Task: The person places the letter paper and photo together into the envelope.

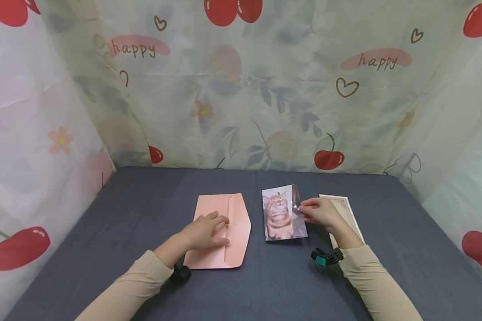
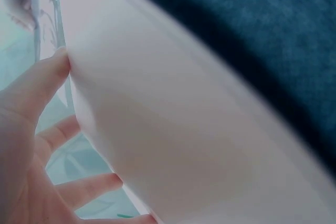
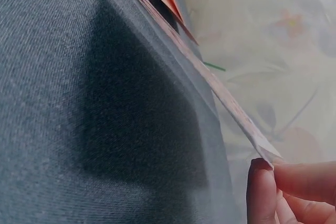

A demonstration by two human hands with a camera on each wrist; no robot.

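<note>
A pink envelope [image 1: 238, 227] lies on the table, its pointed flap spread out toward the right. My left hand [image 1: 204, 232] rests over it with fingers apart, thumb and fingertips at the flap's fold line. In the left wrist view those fingertips [image 2: 64, 61] touch the envelope [image 2: 189, 103], which looks pale there. My right hand [image 1: 323, 215] pinches the right edge of a cat photo [image 1: 278, 216] between thumb and fingers. The right wrist view has the photo [image 3: 210, 80] edge-on, tilted above the table, with its shadow beneath.
A cream card with a decorated corner [image 1: 345, 208] lies under and beyond my right forearm. Dark grey cloth covers the table [image 1: 144, 200]. Patterned curtains [image 1: 241, 111] with cherries and "happy" lettering hang behind it and along both sides. Each wrist wears a dark strap [image 1: 327, 257].
</note>
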